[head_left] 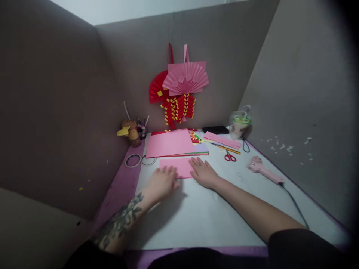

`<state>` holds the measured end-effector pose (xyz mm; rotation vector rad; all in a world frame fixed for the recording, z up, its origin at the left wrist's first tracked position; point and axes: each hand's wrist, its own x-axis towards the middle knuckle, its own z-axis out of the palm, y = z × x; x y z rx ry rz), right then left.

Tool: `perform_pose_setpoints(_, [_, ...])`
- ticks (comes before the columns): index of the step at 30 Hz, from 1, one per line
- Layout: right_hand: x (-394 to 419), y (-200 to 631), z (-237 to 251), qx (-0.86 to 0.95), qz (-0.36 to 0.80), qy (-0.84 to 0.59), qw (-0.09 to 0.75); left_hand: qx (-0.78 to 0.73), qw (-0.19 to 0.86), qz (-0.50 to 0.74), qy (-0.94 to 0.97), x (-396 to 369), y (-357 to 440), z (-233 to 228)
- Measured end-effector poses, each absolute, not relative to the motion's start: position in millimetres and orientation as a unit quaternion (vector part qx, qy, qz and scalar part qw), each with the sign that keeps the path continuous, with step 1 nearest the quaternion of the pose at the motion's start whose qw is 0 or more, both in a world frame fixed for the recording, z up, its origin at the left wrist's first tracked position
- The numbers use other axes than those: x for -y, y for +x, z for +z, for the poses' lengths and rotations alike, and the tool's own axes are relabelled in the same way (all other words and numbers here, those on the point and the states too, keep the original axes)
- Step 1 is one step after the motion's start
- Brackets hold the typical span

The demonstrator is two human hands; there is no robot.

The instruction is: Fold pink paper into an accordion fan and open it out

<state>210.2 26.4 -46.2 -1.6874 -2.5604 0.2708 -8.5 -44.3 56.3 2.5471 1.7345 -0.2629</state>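
Grey-walled desk [196,216]: your flat, empty hands [162,183] [203,172] pin the pink sheet [179,167]; uneven pressure could skew its fold toward 12 o'clock

Brightness: you work in dim, soft indoor light; the grey partition walls [56,123] read dull and murky.
Brightest area: the white work mat [196,216] catches most of the light, without glare.
Light source: it seems to come from above and behind the walls, where a pale strip shows at the top edge.
Shadows: your left hand [161,184] and forearm cast a soft, wide shadow onto the mat beside them.
Edges: the right side and corners darken into a vignette; the walls bow from wide-angle distortion.
Sharpness: your left hand looks slightly smeared; your right hand [204,172] on the flat pink paper sheet [179,167] is clearer.
Colour: the red and pink folded paper fans [179,84] stay saturated.
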Motion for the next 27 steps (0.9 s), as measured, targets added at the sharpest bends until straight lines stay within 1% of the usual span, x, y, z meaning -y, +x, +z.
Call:
perform_pose_setpoints(1, [-26.5,210.1,-46.5,0.832,0.085,-0.548,0.031,-0.475,0.057,-0.073,0.875,42.8,1.9,44.3])
perform_pose_setpoints(2, [-26.5,210.0,-46.7,0.833,0.082,-0.547,0.030,-0.425,0.085,-0.074,0.898,41.7,9.7,31.5])
perform_pose_setpoints(6, [-27.0,209.7,-45.6,0.834,0.087,-0.544,0.026,-0.398,0.103,-0.039,0.911,46.1,9.3,-7.3])
perform_pose_setpoints(11, [-27.1,210.1,-40.6,0.832,0.110,-0.543,0.035,-0.501,0.081,-0.040,0.861,57.4,-51.8,-12.6])
perform_pose_setpoints(15, [-27.1,210.3,-38.4,0.830,0.123,-0.542,0.037,-0.618,0.088,-0.116,0.773,54.0,-107.4,5.5])
perform_pose_setpoints(17, [-26.9,210.5,-38.3,0.831,0.126,-0.541,0.037,-0.663,0.060,-0.162,0.729,51.0,-115.5,23.0])
perform_pose_setpoints(19, [-26.5,210.7,-38.6,0.831,0.125,-0.540,0.037,-0.663,-0.008,-0.147,0.734,47.4,-103.1,41.5])
perform_pose_setpoints(21, [-25.8,210.6,-39.2,0.832,0.120,-0.541,0.039,-0.604,-0.027,-0.086,0.792,41.3,-73.7,53.5])
perform_pose_setpoints(24, [-25.2,209.8,-40.3,0.832,0.112,-0.542,0.043,-0.462,0.064,-0.020,0.885,25.9,-18.0,49.4])
perform_pose_setpoints(26, [-25.1,209.3,-40.6,0.832,0.107,-0.542,0.044,-0.428,0.124,-0.030,0.895,13.5,13.2,33.7])
perform_pose_setpoints(27, [-25.1,209.1,-40.5,0.833,0.106,-0.542,0.042,-0.428,0.136,-0.026,0.893,7.4,24.8,24.0])
